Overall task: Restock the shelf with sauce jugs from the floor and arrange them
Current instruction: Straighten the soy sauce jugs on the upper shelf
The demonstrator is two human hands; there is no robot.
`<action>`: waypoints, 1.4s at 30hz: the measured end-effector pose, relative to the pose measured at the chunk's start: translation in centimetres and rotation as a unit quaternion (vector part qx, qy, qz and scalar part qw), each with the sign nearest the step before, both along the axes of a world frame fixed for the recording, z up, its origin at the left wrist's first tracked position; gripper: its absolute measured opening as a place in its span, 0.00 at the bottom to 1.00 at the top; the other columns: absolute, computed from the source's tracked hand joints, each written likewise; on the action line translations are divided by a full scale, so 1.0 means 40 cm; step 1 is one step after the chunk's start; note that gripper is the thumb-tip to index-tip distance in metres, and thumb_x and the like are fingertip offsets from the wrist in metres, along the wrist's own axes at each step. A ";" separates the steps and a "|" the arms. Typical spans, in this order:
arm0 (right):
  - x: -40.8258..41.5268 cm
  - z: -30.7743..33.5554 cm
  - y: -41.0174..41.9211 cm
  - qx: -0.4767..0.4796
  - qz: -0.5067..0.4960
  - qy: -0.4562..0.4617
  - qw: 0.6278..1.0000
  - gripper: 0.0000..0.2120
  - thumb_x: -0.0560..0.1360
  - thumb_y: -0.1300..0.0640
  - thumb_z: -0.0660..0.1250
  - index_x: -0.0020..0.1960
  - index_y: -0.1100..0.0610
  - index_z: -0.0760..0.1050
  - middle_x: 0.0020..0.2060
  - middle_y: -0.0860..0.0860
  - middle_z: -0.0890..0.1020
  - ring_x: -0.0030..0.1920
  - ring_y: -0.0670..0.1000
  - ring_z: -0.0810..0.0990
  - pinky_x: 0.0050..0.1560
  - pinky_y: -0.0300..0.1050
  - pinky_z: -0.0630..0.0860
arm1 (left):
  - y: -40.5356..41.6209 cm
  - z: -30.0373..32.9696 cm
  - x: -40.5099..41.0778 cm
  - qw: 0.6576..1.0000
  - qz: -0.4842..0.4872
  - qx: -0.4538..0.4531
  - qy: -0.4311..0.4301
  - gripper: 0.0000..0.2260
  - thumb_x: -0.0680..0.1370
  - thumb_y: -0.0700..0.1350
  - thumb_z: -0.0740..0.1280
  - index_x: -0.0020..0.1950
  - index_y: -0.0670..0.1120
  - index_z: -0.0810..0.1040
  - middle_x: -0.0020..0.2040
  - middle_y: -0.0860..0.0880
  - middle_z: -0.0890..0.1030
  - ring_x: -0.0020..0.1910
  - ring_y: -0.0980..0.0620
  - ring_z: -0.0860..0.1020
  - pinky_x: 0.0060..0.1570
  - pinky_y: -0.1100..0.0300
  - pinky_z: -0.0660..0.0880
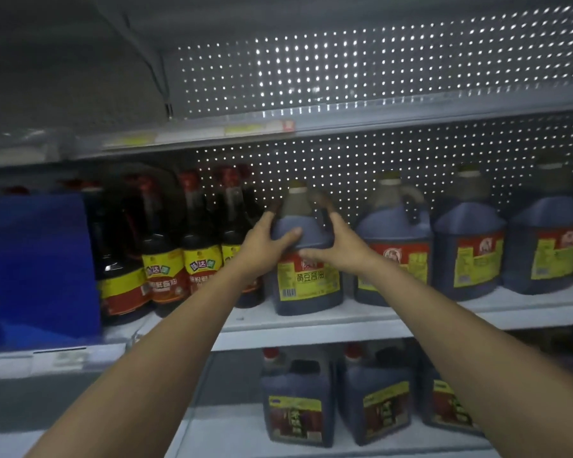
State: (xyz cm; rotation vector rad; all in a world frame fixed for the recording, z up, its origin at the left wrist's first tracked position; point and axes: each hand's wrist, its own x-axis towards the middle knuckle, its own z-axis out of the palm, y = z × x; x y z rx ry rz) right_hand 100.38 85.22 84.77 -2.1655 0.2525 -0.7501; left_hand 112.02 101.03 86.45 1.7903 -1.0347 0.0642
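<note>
1. the sauce jug [306, 279] stands upright on the middle shelf [311, 320], near its front edge, yellow and red label facing out.
2. the left hand [265, 241] holds the jug's left shoulder: the thumb lies across the front of the dark body just above the label, and the fingers reach round the left side toward the back, their tips hidden.
3. the right hand [336, 249] holds the right shoulder; its thumb points left across the top of the label, and its fingers curve up beside the neck and handle.
4. so the jug sits between both palms, the cap rising above the fingertips.
5. just left stand tall dark bottles [166, 259]; just right, three more jugs [470, 246] in a row.
6. on the lower shelf [232, 434] sit square jugs [298, 401].
</note>
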 end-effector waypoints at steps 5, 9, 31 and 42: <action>-0.011 -0.030 0.041 0.074 0.000 -0.042 0.996 0.53 0.71 0.58 0.81 0.83 0.43 0.49 0.67 0.45 0.77 0.58 0.35 0.80 0.53 0.31 0.79 | -0.001 -0.032 0.011 0.996 -0.049 -0.060 0.039 0.23 0.76 0.60 0.73 0.68 0.55 0.75 0.62 0.53 0.82 0.58 0.54 0.82 0.60 0.48 0.81; -0.011 -0.036 0.060 0.064 -0.059 -0.037 0.996 0.60 0.69 0.49 0.82 0.83 0.42 0.40 0.78 0.49 0.66 0.73 0.49 0.71 0.72 0.52 0.74 | -0.005 -0.049 0.010 0.991 -0.078 -0.095 0.060 0.21 0.79 0.55 0.72 0.70 0.56 0.73 0.63 0.55 0.81 0.59 0.57 0.82 0.59 0.51 0.81; -0.275 0.077 -0.187 -0.174 -0.218 -0.045 0.959 0.38 0.73 0.52 0.78 0.78 0.53 0.64 0.69 0.53 0.69 0.70 0.53 0.72 0.65 0.41 0.67 | -0.242 0.079 -0.226 0.957 -0.059 -0.041 -0.280 0.17 0.79 0.46 0.67 0.67 0.48 0.74 0.59 0.49 0.78 0.60 0.49 0.77 0.58 0.50 0.75; -0.215 0.003 -0.289 -0.092 -0.088 -0.102 0.987 0.42 0.73 0.55 0.78 0.80 0.47 0.60 0.63 0.51 0.70 0.65 0.47 0.71 0.60 0.35 0.65 | -0.359 0.065 -0.209 0.987 -0.002 0.026 -0.157 0.24 0.75 0.54 0.75 0.69 0.48 0.78 0.59 0.50 0.85 0.59 0.51 0.82 0.61 0.53 0.78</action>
